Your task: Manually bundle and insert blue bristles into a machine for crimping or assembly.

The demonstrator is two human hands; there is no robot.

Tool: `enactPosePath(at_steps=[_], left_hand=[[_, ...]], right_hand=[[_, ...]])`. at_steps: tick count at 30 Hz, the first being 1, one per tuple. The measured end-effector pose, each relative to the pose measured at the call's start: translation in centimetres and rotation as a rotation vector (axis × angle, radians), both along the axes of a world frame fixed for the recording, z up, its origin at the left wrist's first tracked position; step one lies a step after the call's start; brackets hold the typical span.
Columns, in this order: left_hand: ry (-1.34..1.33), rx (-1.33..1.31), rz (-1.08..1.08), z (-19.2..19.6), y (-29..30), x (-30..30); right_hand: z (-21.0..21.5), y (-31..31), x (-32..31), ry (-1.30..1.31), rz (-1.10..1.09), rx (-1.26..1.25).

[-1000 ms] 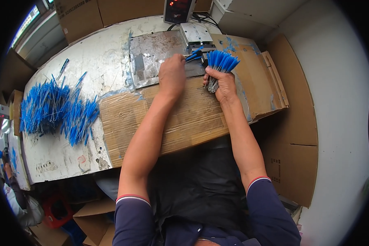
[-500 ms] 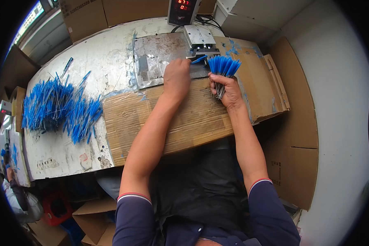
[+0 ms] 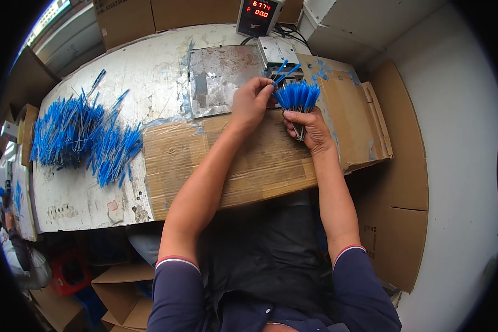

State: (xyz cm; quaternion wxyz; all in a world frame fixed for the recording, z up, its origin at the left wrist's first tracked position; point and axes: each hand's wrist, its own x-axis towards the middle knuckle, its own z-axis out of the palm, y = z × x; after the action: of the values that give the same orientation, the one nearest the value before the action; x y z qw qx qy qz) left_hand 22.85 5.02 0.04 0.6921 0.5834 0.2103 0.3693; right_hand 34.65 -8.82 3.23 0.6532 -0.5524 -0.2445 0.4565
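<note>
Reaching over the near edge of the cardboard (image 3: pixel 232 166), we have room between our forearms (image 3: pixel 202 193). The bundle (image 3: pixel 297 97) stands in our right hand (image 3: pixel 314 128), fingers clamped round its pale stems, thumb across, blue tips fanning beyond. Our left hand (image 3: pixel 252 103), just beside and slightly farther off, angles inward, thumb and forefinger together on two blue sticks (image 3: pixel 291 71) slanting toward the machine (image 3: pixel 278 51).

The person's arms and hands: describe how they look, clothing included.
The left hand and right hand are ungloved, and both forearms are bare. The short sleeves are dark navy, edged in red and white.
</note>
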Motion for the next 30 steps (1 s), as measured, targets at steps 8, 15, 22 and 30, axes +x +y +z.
enactPosePath(at_steps=[8, 15, 22, 30], left_hand=[[-0.020, -0.048, 0.013, -0.3, 0.3, 0.1], [0.151, 0.252, 0.105, 0.0, -0.3, -0.1], [0.127, 0.288, 0.095, -0.3, -0.2, -0.2], [0.151, 0.343, 0.378, -0.3, 1.1, -0.2]], right_hand=[[0.0, 0.3, -0.9, -0.064, -0.082, 0.025], [0.7, 0.3, -0.5, -0.077, -0.003, -0.072], [-0.9, 0.3, -0.9, 0.012, -0.176, -0.060], [-1.8, 1.7, -1.2, -0.037, -0.454, 0.005]])
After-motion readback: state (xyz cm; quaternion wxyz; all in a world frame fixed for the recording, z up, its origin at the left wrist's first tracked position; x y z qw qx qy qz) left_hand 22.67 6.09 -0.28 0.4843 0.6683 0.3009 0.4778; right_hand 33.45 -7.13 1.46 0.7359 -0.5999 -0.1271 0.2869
